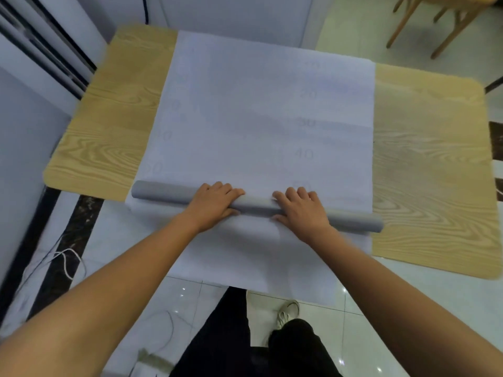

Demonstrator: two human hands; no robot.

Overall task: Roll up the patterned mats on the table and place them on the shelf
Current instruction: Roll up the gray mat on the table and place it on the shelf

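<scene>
A pale mat point(258, 118) with faint printed numbers lies flat across the middle of the wooden table point(114, 126). Its near part hangs over the table's front edge. A grey rolled-up section of mat point(163, 193) lies crosswise on it near that front edge. My left hand point(215, 204) and my right hand point(299, 210) sit side by side on the middle of the roll. On each hand the fingers curl over the top and the thumb lies on the near side. No shelf is in view.
Bare wood shows left and right of the mat. A wooden chair point(441, 20) stands at the far right on the tiled floor. Thin cables point(65, 262) lie on the floor at the left, beside a wall. My legs and a shoe point(288, 311) are below the hanging mat.
</scene>
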